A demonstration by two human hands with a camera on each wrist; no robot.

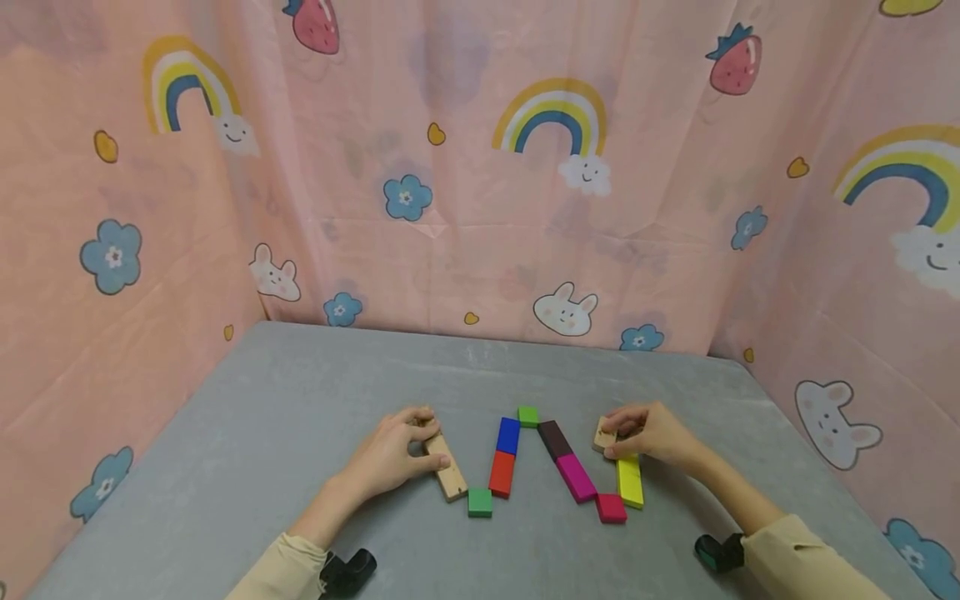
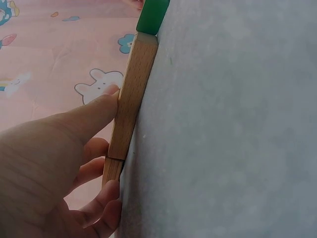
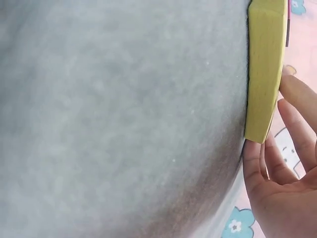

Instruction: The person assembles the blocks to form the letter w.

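My left hand (image 1: 386,454) holds natural wooden blocks at the left end of a zigzag row, its thumb against the nearer block (image 2: 132,94) and its fingertips around the farther block (image 2: 113,170). The two lie end to end. A green block (image 1: 480,502) meets the nearer one's front end. At the right end, my right hand (image 1: 663,435) pinches a small natural wooden block (image 1: 602,436) between thumb and fingers, close to the far end of a yellow block (image 1: 631,483). In the right wrist view, fingertips are right at the yellow block (image 3: 265,69).
Between the hands, the zigzag holds a red block (image 1: 502,474), a blue block (image 1: 507,436), a light green block (image 1: 528,417), a dark brown block (image 1: 554,440), a magenta block (image 1: 575,478) and a crimson block (image 1: 611,508). Pink patterned curtains (image 1: 450,267) surround the grey table (image 1: 300,392).
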